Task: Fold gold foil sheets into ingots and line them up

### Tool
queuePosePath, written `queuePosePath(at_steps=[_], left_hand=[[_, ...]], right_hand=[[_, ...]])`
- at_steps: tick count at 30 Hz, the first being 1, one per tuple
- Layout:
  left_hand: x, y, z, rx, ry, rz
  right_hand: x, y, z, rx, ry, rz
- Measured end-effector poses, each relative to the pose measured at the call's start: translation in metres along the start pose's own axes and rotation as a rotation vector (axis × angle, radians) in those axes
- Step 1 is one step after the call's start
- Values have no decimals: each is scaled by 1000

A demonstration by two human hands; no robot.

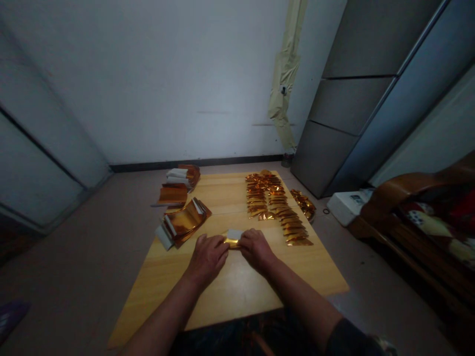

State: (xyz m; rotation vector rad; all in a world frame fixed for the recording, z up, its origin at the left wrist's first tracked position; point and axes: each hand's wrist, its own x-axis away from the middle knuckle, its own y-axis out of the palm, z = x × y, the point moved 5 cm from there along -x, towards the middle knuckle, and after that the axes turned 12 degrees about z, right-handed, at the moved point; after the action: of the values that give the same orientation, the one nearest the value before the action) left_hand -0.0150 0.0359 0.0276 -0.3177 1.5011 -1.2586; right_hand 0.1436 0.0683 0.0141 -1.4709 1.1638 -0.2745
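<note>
Head view: my left hand [207, 259] and right hand [257, 249] grip a gold foil packet [232, 241] between them, closed on its ends, over the wooden table [237, 306] (light, slippery, easily creased; best held by the edges).

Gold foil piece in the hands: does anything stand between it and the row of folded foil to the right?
Only the right hand, gripping the gold foil piece from that side; beyond it, nothing visible stands before the row of folded gold foil.
</note>
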Motion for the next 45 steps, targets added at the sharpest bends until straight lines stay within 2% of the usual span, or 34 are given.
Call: queuePosePath(at_steps=[5, 9, 18, 22, 29, 36, 45], left_hand=[[6, -4, 6, 1, -2, -87], [8, -3, 5, 2, -22, -89], [10, 3, 2, 17, -80, -55], [8, 6, 3, 20, -116, -50], [4, 1, 10, 14, -105, -48], [7, 6, 12, -22, -130, -47], [8, 7, 17, -52, -148, -68]], right_hand=[[-3, -3, 2, -32, -18, 14], [-8, -7, 4, -81, 6, -6], [-23, -5, 10, -185, 297, 22], [-26, -3, 11, -172, 378, 34], [-27, 3, 13, -120, 406, 12], [-28, 6, 16, -114, 395, -15], [-28, 4, 16, -170, 440, 28]])
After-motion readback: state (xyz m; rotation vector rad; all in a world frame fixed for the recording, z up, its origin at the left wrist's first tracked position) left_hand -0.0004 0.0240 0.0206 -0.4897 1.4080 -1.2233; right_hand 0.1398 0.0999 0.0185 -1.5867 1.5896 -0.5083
